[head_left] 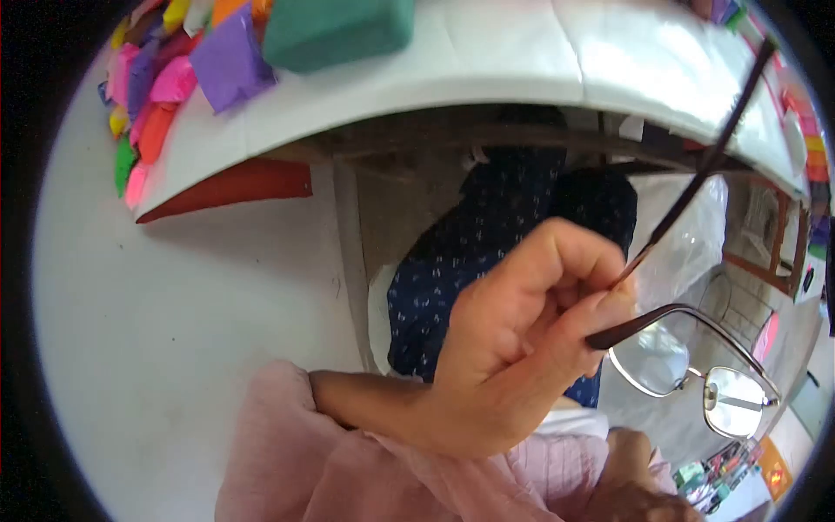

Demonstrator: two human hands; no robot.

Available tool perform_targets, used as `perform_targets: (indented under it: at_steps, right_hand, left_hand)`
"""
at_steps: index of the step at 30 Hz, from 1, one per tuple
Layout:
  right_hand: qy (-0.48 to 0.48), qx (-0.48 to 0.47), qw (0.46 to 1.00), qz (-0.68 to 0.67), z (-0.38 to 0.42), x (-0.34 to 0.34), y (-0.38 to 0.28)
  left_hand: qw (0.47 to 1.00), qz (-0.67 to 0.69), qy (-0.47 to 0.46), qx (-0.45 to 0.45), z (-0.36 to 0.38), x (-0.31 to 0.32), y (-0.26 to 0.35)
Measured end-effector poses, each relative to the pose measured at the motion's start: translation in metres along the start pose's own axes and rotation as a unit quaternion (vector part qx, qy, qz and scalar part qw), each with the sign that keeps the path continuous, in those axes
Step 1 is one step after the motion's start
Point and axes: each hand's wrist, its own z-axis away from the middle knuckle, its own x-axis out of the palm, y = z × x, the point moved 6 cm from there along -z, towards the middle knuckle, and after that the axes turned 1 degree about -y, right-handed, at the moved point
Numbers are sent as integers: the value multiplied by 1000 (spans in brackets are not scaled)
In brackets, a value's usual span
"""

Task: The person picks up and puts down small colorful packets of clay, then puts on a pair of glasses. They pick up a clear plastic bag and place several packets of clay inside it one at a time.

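Observation:
My left hand (531,322) reaches across the middle of the view from a pink sleeve (304,444). Its thumb and curled index finger pinch a pair of eyeglasses (726,339) by a thin dark temple arm. One arm of the glasses points up to the right. The other curves from beside my thumb to the thin metal frame, and the clear lenses hang to the right of the hand. At the bottom edge, what seems to be my right hand (652,500) is dark, blurred and partly cut off, so its fingers cannot be made out.
A white table (487,52) curves across the top, bearing a green block (339,30), a purple packet (230,65) and several bright packets. Below it is dark blue patterned cloth (487,252). A clear plastic bag (696,226) and a wooden frame (757,274) stand right.

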Motion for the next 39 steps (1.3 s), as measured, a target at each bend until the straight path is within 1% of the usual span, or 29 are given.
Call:
perform_targets:
  at_steps: [2,4,5,6,8,10,13,14,15,18,19,22,24,25,29,32,33,36,37,39]
  right_hand:
    - [-6,-2,1000,14,-2,0,2]
    - [-14,-6,1000,24,-4,4,4]
    - [-16,-7,1000,24,-4,4,6]
    - [-19,-8,999,25,-4,4,5]
    - [-17,-13,999,27,0,3,5]
    - [-5,-20,999,26,3,1,3]
    - [15,-11,1000,8,4,-2,0]
    - [21,-6,1000,0,1,-4,0]
    - [26,-5,1000,-6,-2,-8,0]
    - [35,-4,999,1,0,-5,2]
    - [37,-5,999,4,-2,-6,0]
    - [35,-8,999,16,-1,-1,3]
    - [30,-12,999,21,-6,-3,3]
    - [34,-5,999,22,0,-10,13]
    - [31,0,999,23,-5,-15,19]
    - [20,1,1000,20,-9,-17,20]
    - [20,4,1000,18,-11,-19,21]
    - [19,10,1000,16,-11,-26,22]
    - [16,15,1000,17,-9,-29,22]
    - [12,17,1000,20,-8,-33,20]
  left_hand:
    - [1000,25,5,-10,2,1,-5]
    - [1000,-11,-24,11,4,-3,-4]
    - [999,0,-29,22,3,-5,-3]
    - [999,-18,-30,29,2,-5,-2]
    - [1000,-17,23,11,1,-10,-8]
    - [998,-50,28,24,-7,-17,-10]
    - [997,-56,45,22,-12,-19,-7]
    - [994,-95,56,20,-14,-23,-3]
    - [995,-88,40,9,-12,-25,-2]
    - [988,-121,90,-17,-9,-36,-17]
    - [989,-119,82,-33,-9,-39,-14]
    - [988,-106,104,-44,-4,-32,-8]
    - [993,-105,57,-18,-6,-29,4]
    - [994,-105,30,-6,-15,-26,-10]
    - [996,-88,-14,9,-20,-26,-11]
    - [996,-90,-5,-15,-20,-28,-17]
    - [990,-127,60,-25,-22,-22,-16]
    - [991,-128,36,-19,-25,-27,-19]
    - [987,-153,33,-25,-28,-28,-17]
    - [991,-130,37,-21,-32,-36,-22]
